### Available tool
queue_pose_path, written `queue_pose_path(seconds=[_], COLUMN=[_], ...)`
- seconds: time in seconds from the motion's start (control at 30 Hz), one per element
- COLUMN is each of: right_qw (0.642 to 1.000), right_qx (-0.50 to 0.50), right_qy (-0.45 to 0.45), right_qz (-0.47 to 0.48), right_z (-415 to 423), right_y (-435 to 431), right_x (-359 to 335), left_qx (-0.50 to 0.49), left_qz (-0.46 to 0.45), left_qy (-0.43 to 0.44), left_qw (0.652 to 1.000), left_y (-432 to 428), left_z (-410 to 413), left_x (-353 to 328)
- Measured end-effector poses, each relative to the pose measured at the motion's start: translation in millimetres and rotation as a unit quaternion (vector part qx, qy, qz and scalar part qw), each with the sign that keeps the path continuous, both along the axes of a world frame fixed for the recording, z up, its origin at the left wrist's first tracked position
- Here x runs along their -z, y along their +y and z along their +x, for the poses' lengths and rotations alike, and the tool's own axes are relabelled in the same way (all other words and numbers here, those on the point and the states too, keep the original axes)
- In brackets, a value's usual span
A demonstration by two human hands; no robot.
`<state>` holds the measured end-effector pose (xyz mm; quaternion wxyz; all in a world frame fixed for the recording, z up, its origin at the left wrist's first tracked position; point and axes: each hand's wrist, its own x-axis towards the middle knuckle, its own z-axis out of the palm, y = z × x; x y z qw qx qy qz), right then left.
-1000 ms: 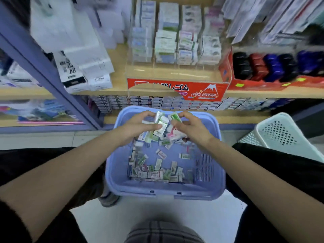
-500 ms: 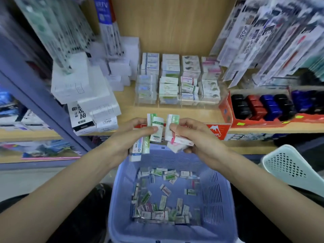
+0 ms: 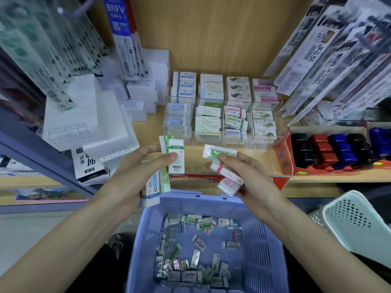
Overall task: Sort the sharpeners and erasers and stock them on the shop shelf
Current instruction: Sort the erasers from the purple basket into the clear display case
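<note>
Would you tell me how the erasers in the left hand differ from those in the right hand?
The left erasers stand upright, side by side in the left hand; the right erasers lie crosswise, stacked in the right hand. The left erasers show green and blue sleeves; the right erasers show green and pink-red. Both sets are white, sleeved blocks.

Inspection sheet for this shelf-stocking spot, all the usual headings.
Surface: wooden shelf carrying a clear divided rack, partly filled with erasers.
Job's things: loose erasers in the lilac basket.
Clutter: white boxes stacked left of the rack.
Grippers: left hand grips an eraser bunch; right hand grips a second eraser bunch.
Cables: nothing seen.
Surroundings: hanging packs; red tray of black, red and blue items; white basket.
</note>
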<state>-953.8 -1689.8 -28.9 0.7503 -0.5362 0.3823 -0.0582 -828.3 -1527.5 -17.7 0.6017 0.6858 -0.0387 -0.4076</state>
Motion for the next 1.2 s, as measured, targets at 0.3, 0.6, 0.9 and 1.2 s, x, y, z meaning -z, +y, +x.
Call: queue_pose_path(seconds=[0.3,0.6,0.9,1.2], right_qw=[0.999,0.998,0.995,0.968], right_qx=[-0.013,-0.017,0.076,0.078], right_qy=[0.006,0.049,0.053,0.103], right_qz=[0.032,-0.047,-0.034,-0.216], right_z=[12.3,57.7,80.5,83.5], right_y=[5.0,10.1,34.3,38.7], right_x=[9.6,12.7,11.2,20.4], left_qx=[-0.047,-0.091,-0.089,-0.094], left_qz=[0.003,0.012,-0.005,-0.009], left_qy=[0.021,0.041,0.045,0.049], left_qw=[0.999,0.995,0.995,0.994], left_y=[11.0,20.8,25.8,29.5], left_z=[21.1,32.9,34.0,34.7], left_x=[-3.9,1.0,-4.7,-6.0])
